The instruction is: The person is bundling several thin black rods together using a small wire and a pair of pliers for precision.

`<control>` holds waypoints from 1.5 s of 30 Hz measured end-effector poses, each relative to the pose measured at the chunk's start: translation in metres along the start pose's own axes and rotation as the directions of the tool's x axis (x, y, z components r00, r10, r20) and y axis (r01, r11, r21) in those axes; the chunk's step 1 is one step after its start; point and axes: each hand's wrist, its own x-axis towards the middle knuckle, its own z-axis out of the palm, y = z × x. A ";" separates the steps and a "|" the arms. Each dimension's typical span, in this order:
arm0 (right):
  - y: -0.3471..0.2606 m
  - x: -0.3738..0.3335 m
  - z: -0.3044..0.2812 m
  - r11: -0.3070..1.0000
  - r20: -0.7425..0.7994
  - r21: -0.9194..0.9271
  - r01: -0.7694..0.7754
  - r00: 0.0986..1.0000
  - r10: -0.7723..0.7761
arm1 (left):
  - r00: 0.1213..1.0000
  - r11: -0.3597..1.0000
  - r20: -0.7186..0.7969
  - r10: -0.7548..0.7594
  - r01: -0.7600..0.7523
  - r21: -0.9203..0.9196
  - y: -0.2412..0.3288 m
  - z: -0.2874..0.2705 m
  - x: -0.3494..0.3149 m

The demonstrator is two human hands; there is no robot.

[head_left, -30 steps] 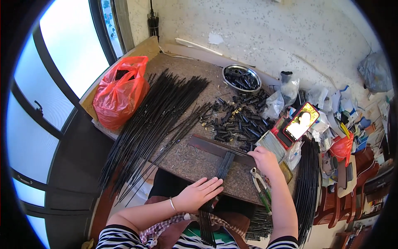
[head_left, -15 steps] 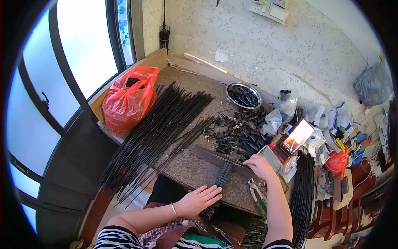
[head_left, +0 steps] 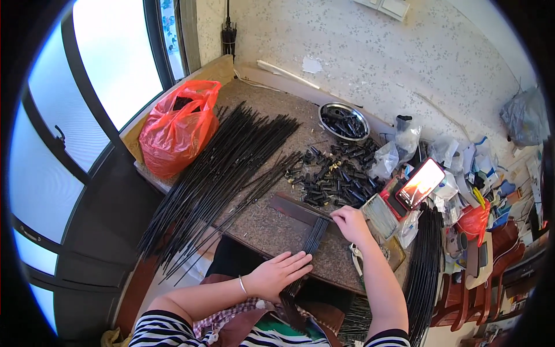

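Observation:
My left hand [head_left: 280, 272] lies with stretched fingers across a flat row of thin black rods [head_left: 315, 236], near the table's front edge. At the far end of that row is my right hand [head_left: 351, 224], its thumb and fingers pinched together; what they hold, if anything, is too small to make out. A dark brown straight bar [head_left: 295, 209] lies crosswise on the table and meets the rods' far end. Pliers [head_left: 356, 260] lie beside my right forearm, which partly hides them. Past the bar is a heap of short black tubular parts [head_left: 335, 179].
Many long black rods [head_left: 225, 168] spread over the left of the table [head_left: 254, 228], beside a red plastic bag [head_left: 179, 130]. A metal bowl [head_left: 366, 132] of black parts stands at the back. Rightward are a lit phone [head_left: 422, 183], a clear box [head_left: 380, 216] and another rod bundle [head_left: 426, 254].
My right hand has moved left, close to the far end of the row of rods. The left hand stays flat on the rods. The view has shifted slightly.

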 end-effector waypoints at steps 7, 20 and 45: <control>-0.066 -0.033 -0.034 0.639 0.258 0.766 0.075 0.874 -0.412 | 0.989 0.993 -0.145 -0.027 0.010 -0.116 -0.009 0.006 -0.003; -0.152 -0.155 -0.070 0.448 -0.487 0.727 0.520 0.851 -0.197 | 0.959 0.999 -0.282 0.025 -0.017 0.030 0.024 -0.037 0.011; -0.123 -0.050 -0.061 0.115 -0.558 0.736 0.668 0.501 0.661 | 0.999 -0.284 -0.028 -0.044 -0.040 -0.958 0.058 -0.047 0.022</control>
